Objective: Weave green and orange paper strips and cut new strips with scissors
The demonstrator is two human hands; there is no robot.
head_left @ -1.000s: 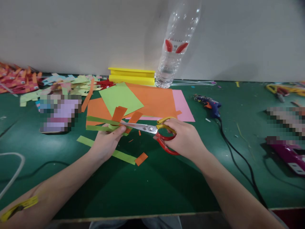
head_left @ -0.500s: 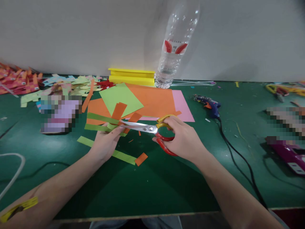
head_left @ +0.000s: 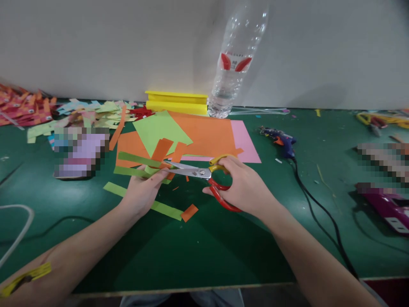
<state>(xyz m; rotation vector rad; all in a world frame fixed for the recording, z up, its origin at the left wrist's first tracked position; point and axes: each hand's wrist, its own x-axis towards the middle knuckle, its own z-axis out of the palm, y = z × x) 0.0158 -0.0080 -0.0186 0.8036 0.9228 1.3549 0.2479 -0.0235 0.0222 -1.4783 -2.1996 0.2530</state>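
Observation:
My left hand pinches a woven piece of green paper strips and orange paper strips. In my right hand is a pair of scissors with one yellow and one red handle. Their blades stand slightly apart, tips at the orange strips beside my left fingertips. Beneath my left hand a loose green strip lies on the table, with a small orange paper piece at its right end. Behind are a green sheet, orange sheets and a pink sheet.
A clear plastic bottle stands by the wall beside a yellow folded piece. Right of the sheets lies a glue gun with a black cord. A phone and heaped paper strips are on the left.
The scissor blades have opened a little, and the red handle has swung down and right. The orange strips in my left hand have shifted slightly to the right.

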